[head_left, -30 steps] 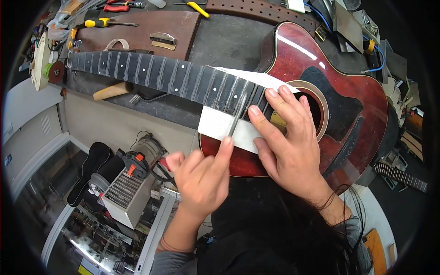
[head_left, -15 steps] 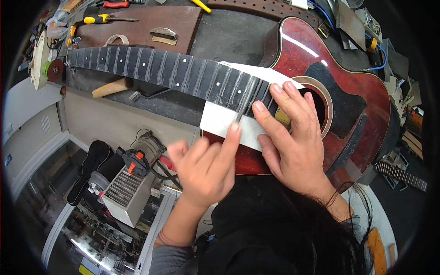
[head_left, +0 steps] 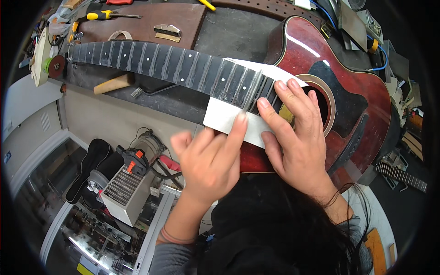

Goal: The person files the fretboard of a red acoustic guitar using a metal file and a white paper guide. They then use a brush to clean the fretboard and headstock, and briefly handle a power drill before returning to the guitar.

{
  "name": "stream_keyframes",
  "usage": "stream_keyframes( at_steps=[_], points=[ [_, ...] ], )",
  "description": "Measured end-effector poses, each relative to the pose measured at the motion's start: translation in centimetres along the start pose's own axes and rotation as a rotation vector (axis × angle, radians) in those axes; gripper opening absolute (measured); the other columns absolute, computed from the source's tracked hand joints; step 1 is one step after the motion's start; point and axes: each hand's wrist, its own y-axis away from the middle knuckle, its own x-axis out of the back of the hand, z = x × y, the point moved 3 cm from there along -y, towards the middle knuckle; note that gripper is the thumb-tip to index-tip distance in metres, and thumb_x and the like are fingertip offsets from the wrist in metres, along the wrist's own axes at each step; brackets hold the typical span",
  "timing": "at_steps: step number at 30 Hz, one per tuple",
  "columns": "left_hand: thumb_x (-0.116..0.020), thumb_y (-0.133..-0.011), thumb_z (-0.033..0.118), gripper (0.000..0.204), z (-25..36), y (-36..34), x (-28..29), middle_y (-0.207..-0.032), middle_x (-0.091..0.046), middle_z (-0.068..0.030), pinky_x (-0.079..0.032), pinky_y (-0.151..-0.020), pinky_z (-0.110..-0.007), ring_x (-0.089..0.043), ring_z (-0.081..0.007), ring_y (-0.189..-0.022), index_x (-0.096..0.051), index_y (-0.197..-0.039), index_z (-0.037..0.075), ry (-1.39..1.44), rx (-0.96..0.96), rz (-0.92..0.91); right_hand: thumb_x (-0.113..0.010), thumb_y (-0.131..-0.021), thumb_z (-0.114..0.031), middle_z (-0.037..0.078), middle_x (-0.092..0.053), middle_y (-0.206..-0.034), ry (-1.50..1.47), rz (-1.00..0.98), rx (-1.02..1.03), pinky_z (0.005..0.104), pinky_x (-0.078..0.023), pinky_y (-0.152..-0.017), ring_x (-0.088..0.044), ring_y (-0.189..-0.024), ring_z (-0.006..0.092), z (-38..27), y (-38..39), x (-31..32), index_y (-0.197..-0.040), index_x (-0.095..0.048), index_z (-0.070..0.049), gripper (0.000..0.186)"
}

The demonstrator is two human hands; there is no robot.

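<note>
The bench (head_left: 229,34) holds a guitar (head_left: 233,85) beneath the right grip (head_left: 300,137).

Left hand (head_left: 206,165) curls, index finger (head_left: 237,128) extended; right hand (head_left: 299,135) spreads palm down.

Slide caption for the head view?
Left hand holds a slim metal tool across the fretboard of a red guitar; right hand rests by the soundhole.
</note>
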Motion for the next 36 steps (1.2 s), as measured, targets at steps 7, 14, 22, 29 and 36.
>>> stream_keyframes(
  at_steps=[7, 14, 22, 29, 36],
  points=[
    [-0.08, -0.088, 0.002, 0.055, -0.2, 0.0, 0.3, -0.07, -0.049, 0.0056, -0.028, -0.079, -0.038, -0.044, -0.0153, -0.064, -0.078, -0.142, 0.004, 0.005, -0.008, -0.006, -0.083, -0.09, -0.01, 0.014, -0.052, -0.166, 0.0, 0.003, 0.009, 0.0601, -0.037, -0.132, -0.048, -0.159, 0.0374, -0.2, 0.0, -0.1, -0.156, -0.065, -0.018, 0.07],
    [-0.082, -0.09, -0.004, 0.053, -2.7, -1.7, 2.0, -0.081, -0.068, 0.0013, -0.037, -0.08, -0.034, -0.051, -0.0126, -0.066, -0.074, -0.143, -0.007, 0.23, 0.154, 0.337, -0.083, -0.089, -0.008, 0.015, -0.053, -0.165, 0.005, 0.005, 0.003, 0.0611, -0.037, -0.132, -0.049, -0.158, 0.0395, -0.1, 0.1, -0.1, -0.155, -0.065, -0.018, 0.07],
    [-0.054, -0.118, 0.023, 0.051, -5.8, 0.5, 1.9, -0.066, -0.044, 0.0042, -0.032, -0.075, -0.03, -0.034, -0.0074, -0.068, -0.057, -0.152, -0.014, 1.125, 0.549, 0.518, -0.08, -0.089, -0.004, 0.018, -0.051, -0.168, -0.042, 0.018, 0.015, 0.0674, -0.033, -0.131, -0.044, -0.162, 0.0431, 0.1, 0.4, -0.3, -0.155, -0.066, -0.017, 0.069],
    [-0.042, -0.121, 0.03, 0.053, -4.7, 1.5, 1.5, -0.064, -0.037, 0.0063, -0.031, -0.077, -0.034, -0.034, -0.0106, -0.069, -0.053, -0.155, -0.01, 1.492, 0.529, 0.373, -0.079, -0.091, -0.004, 0.018, -0.053, -0.168, -0.019, 0.048, 0.023, 0.0664, -0.033, -0.132, -0.044, -0.163, 0.0427, 0.0, 0.5, -0.5, -0.155, -0.067, -0.017, 0.066],
    [-0.053, -0.117, 0.032, 0.052, -4.0, 2.6, 1.0, -0.061, -0.046, 0.0035, -0.033, -0.073, -0.033, -0.038, -0.0103, -0.064, -0.055, -0.145, -0.011, 1.587, 0.555, 0.303, -0.077, -0.094, -0.003, 0.018, -0.053, -0.169, -0.006, 0.064, 0.022, 0.066, -0.033, -0.132, -0.044, -0.163, 0.0423, -0.2, 0.6, -0.6, -0.154, -0.068, -0.017, 0.063]
  ],
)
